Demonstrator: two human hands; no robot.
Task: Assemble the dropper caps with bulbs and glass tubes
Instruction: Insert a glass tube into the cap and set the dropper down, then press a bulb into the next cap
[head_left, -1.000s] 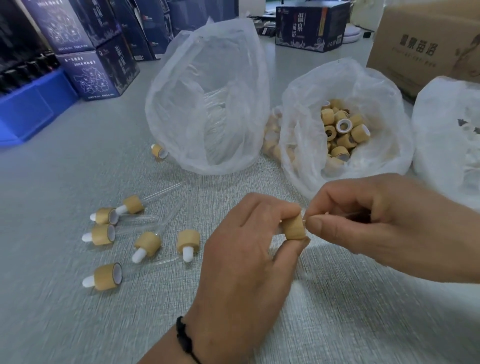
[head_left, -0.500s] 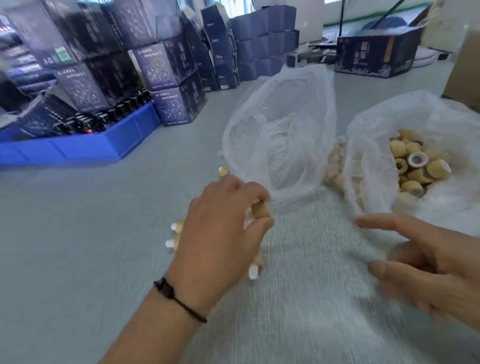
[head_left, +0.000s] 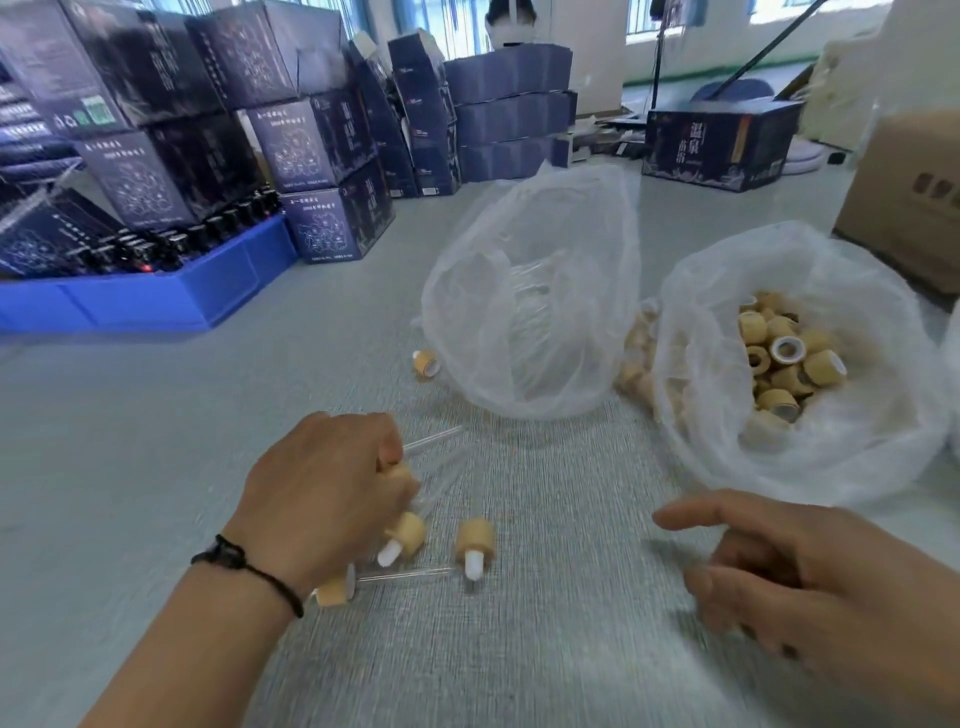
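My left hand (head_left: 322, 493) is low over the grey table, its curled fingers pinching a tan dropper cap (head_left: 400, 474); a glass tube (head_left: 434, 441) runs up-right from it. Other assembled droppers (head_left: 475, 540) lie just right of and under that hand, partly hidden by it. My right hand (head_left: 810, 577) hovers at the lower right with relaxed fingers and holds nothing. Behind it, an open plastic bag (head_left: 696, 291) holds several loose tan caps (head_left: 779, 358). A second clear bag (head_left: 530, 249) at the centre holds glass tubes.
A single tan cap (head_left: 426, 362) lies left of the tube bag. A blue crate (head_left: 145, 301) of dark bottles and stacked dark boxes (head_left: 322, 140) stand at the far left. A cardboard box (head_left: 909, 197) is at the far right, with another bag's edge (head_left: 955, 374) below it.
My hands have separated. The left hand carried the assembled dropper left and down to the pile. The right hand let go and drew back to the right, open.
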